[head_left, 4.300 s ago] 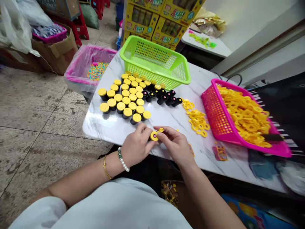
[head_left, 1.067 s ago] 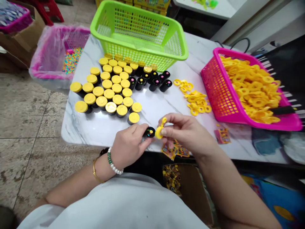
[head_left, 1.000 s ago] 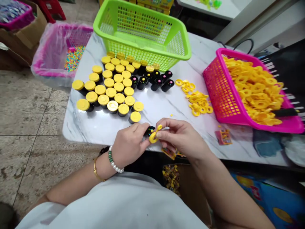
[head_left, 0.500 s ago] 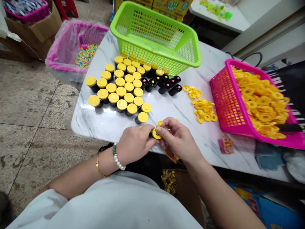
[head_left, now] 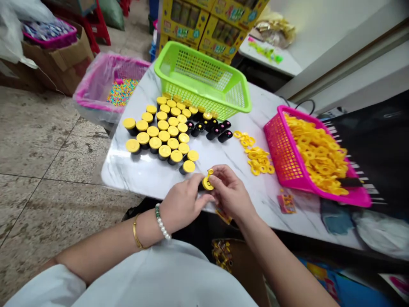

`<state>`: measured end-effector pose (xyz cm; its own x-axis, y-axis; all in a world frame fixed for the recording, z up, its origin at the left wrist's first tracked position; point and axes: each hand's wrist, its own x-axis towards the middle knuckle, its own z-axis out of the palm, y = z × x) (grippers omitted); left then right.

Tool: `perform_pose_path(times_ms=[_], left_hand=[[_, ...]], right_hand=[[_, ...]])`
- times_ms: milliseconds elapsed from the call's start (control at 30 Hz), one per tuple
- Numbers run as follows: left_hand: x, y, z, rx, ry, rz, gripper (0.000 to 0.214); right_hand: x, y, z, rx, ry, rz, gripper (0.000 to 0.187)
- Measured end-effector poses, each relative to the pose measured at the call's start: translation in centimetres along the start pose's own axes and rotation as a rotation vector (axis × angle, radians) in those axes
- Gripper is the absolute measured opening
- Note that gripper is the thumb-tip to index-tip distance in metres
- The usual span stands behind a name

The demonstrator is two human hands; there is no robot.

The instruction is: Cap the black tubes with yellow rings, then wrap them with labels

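Observation:
My left hand (head_left: 183, 202) is closed round a small black tube (head_left: 202, 186) at the near edge of the marble table (head_left: 143, 175). My right hand (head_left: 230, 192) pinches a yellow flip cap (head_left: 208, 182) sitting on the tube's mouth, its small flap sticking up. Just beyond my hands stand several black tubes with yellow caps (head_left: 162, 136) in rows. A few uncapped black tubes (head_left: 214, 127) stand behind them. A loose heap of yellow caps (head_left: 257, 155) lies to the right of my hands.
A pink basket (head_left: 287, 164) full of yellow caps sits at the right. A green basket (head_left: 204, 81) stands at the back. A pink bin lined with plastic (head_left: 105, 91) holds coloured candy, left of the table. A small printed packet (head_left: 286, 204) lies near the front edge.
The cap went from held beside the tube's open mouth to seated on it. My hands stay together at the table's near edge while the camera view shifted.

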<state>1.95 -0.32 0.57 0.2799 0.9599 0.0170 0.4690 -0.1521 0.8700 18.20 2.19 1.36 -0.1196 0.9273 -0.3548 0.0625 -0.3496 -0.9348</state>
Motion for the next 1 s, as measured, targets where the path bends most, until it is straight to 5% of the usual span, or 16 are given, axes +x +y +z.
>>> perform_pose_path(times_ms=[133, 333, 400, 567, 700, 900, 1000], left_hand=[[-0.2, -0.1, 0.7, 0.168, -0.003, 0.093, 0.013], [-0.3, -0.3, 0.6, 0.265, -0.041, 0.128, 0.019], [-0.5, -0.6, 0.9, 0.243, 0.029, 0.182, 0.019], [-1.5, -1.3, 1.9, 0.209, 0.306, 0.33, 0.017], [-1.7, -1.6, 1.8, 0.25, 0.273, 0.548, 0.01], [-0.5, -0.8, 0.5, 0.102, 0.212, 0.333, 0.019], [-0.4, -0.9, 0.4, 0.053, 0.232, 0.276, 0.028]], right_hand=[[1.3, -0.5, -1.1, 0.074, -0.013, 0.058, 0.043], [3.2, -4.8, -2.3, -0.348, -0.504, 0.199, 0.032], [2.8, -5.7, -2.3, -0.537, -0.526, 0.145, 0.027], [0.1, -4.4, -1.7, -0.543, -0.439, 0.191, 0.019], [0.5, -2.6, -0.1, -0.417, -0.266, 0.084, 0.017], [3.0, -4.3, 0.2, -0.529, -0.132, -0.144, 0.023], [3.1, -4.7, -3.9, -0.93, 0.295, -0.27, 0.028]])
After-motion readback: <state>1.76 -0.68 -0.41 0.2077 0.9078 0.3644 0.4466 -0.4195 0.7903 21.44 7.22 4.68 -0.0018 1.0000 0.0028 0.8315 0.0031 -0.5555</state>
